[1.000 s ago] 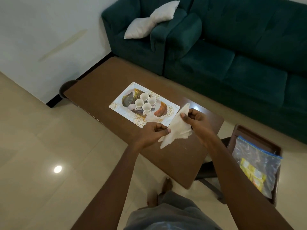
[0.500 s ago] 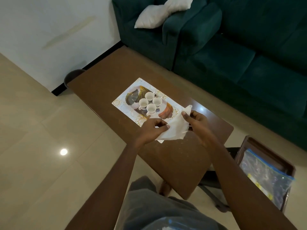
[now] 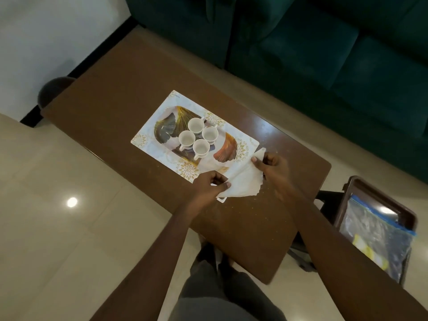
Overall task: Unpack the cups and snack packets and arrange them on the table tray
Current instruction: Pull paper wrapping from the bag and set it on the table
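Your left hand (image 3: pixel 209 185) pinches the near corner of a sheet of white wrapping paper (image 3: pixel 240 185) between thumb and forefinger, the other fingers curled under. Your right hand (image 3: pixel 274 169) pinches the far corner of the same sheet, thumb on top. The paper hangs stretched and creased between your two hands, just above the table (image 3: pixel 111 100). Its ragged lower edge lies below your right wrist.

Just beyond your left hand, and to the left of your right hand, lies the patterned tray (image 3: pixel 148 140), flat on the table. The paper's far edge overlaps the tray's nearest corner in this view; you cannot tell whether it touches. Four white cups (image 3: pixel 210 134) stand upright on the tray, packed close in a cluster, further out from your left hand and well clear of both hands.

Off to the right of your right forearm, beside the table's end, a clear zip bag (image 3: pixel 379 237) with a blue seal rests in a dark brown container (image 3: pixel 370 188). Yellow snack packets (image 3: pixel 368 250) show through the bag. A green sofa (image 3: pixel 324 66) runs beyond the table, past both hands.
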